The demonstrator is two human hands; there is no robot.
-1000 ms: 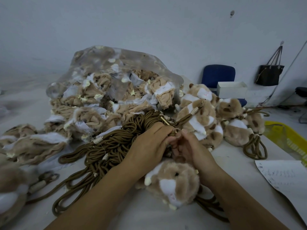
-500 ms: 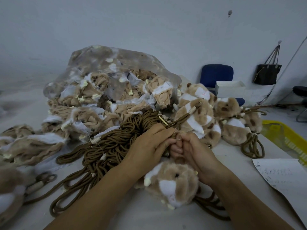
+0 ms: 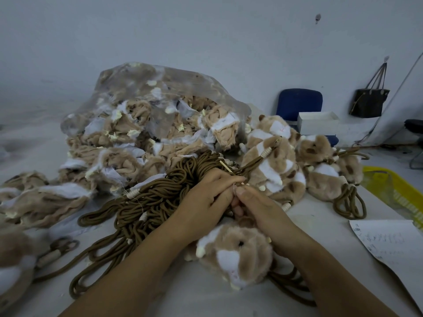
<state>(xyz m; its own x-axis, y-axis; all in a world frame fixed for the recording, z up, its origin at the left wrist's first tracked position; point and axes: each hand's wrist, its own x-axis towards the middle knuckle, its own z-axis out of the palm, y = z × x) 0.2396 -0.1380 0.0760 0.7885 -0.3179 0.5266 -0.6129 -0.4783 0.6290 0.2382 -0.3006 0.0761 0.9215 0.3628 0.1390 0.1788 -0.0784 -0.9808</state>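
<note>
A stuffed tan-and-white plush hamster (image 3: 235, 252) lies on the white table (image 3: 206, 296) just below my wrists. My left hand (image 3: 206, 197) and my right hand (image 3: 258, 209) meet above it, fingers curled, pinching a brown cord (image 3: 246, 172) with a small ring at its end between them. A thin pale stick (image 3: 225, 167) pokes up behind my left fingers. A big tangle of brown cords (image 3: 148, 202) with pale wooden beads lies to the left of my hands.
A clear plastic bag (image 3: 160, 104) of unstuffed plush skins fills the middle back. Finished plush hamsters (image 3: 281, 165) with cords pile at the right. A yellow crate (image 3: 398, 191), a written paper sheet (image 3: 389, 243), a blue chair (image 3: 297, 104) and a hanging black bag (image 3: 368, 101) are farther right.
My two hands have closed together over the cord end; the right fingers now press against the left fingertips. The plush toy has stayed in place.
</note>
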